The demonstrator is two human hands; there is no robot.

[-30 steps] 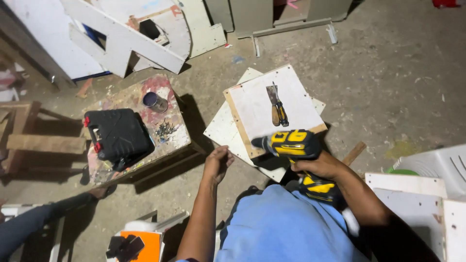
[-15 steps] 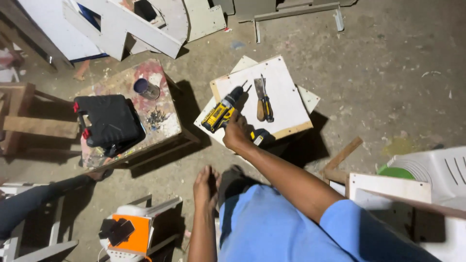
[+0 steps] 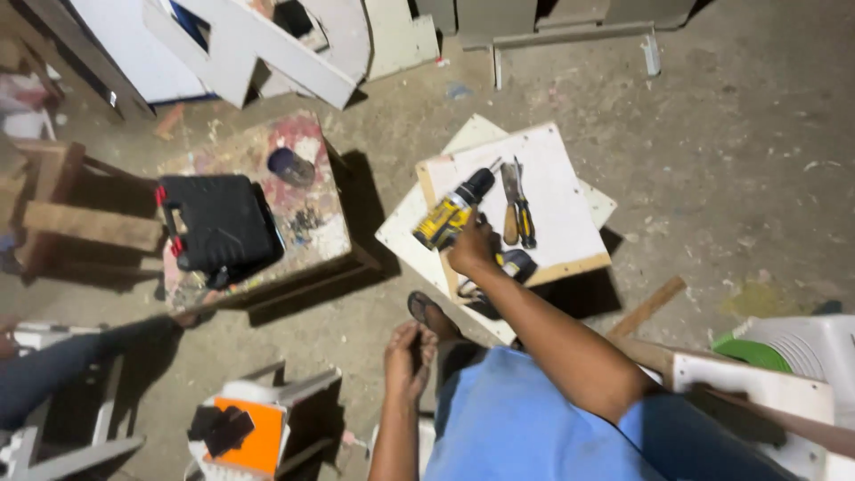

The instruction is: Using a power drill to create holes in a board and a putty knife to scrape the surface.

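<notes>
My right hand (image 3: pixel 470 249) was clenched on the drill (image 3: pixel 452 212), holding it over the white board (image 3: pixel 561 223). Its long axis ran up-right from the grip, chuck toward the chisels (image 3: pixel 517 205). My left hand (image 3: pixel 408 358) hung loose and empty, farther off.

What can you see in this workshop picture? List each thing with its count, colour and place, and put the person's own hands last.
Cordless drill: one, yellow and black, on the white board.
White board: one, floor centre, stacked on others.
Hand tools: two, beside the drill.
Tool case: one, black, on the paint-stained stand.
Stand: one, wooden, left.
Cup: one, dark, behind the case.
Right hand: on the drill.
Left hand: empty, hanging low.
</notes>
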